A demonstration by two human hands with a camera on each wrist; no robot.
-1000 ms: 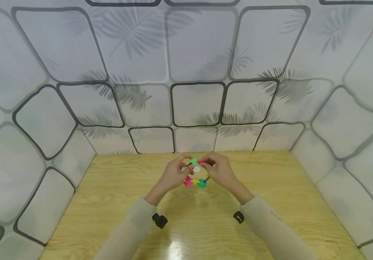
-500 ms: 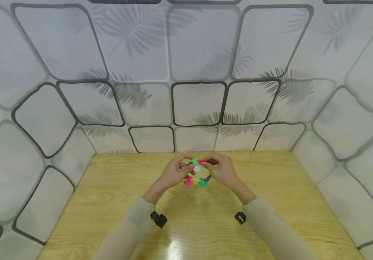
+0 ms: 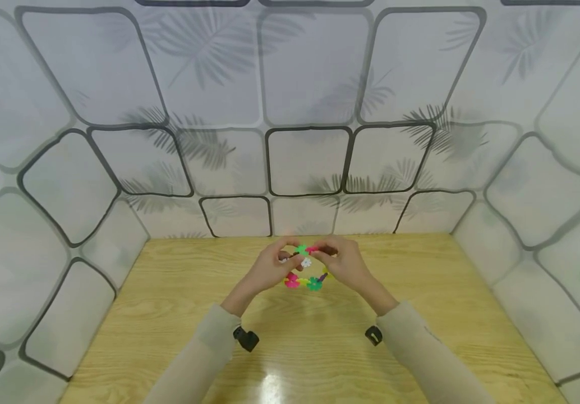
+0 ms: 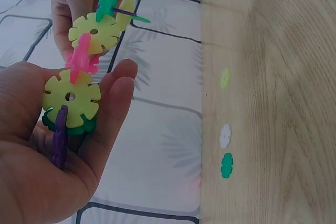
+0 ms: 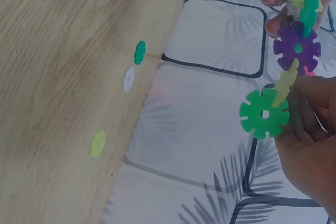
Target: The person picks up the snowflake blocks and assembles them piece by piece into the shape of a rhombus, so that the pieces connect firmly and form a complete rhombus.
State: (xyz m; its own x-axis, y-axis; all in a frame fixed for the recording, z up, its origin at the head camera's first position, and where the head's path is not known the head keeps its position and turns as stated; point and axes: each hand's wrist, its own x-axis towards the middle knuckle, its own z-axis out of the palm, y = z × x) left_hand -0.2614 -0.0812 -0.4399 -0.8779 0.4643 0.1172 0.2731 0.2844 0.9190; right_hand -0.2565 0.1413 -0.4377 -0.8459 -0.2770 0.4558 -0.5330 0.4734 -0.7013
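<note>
A chain of notched, snowflake-shaped plastic discs hangs between both hands. In the head view its lower part shows a pink disc (image 3: 292, 280) and a dark green disc (image 3: 314, 284). My left hand (image 3: 267, 268) pinches the chain at its upper left, and my right hand (image 3: 344, 261) pinches it at the upper right, by a pink piece. The left wrist view shows a yellow disc (image 4: 71, 97) and a purple disc (image 4: 60, 139) in front of the left palm. A bright green disc (image 5: 264, 114) sticks out past the right fingers. Fingers partly hide the joints.
On the wooden table (image 3: 290, 348), loose discs lie near the far edge: a yellow one (image 4: 225, 78), a white one (image 4: 225, 136) and a green one (image 4: 227, 166). A patterned wall covering (image 3: 305, 163) rises behind and along both sides.
Both hands stay almost in place with their grip kept. The lower part of the chain sways slightly, and the purple piece has turned a little.
</note>
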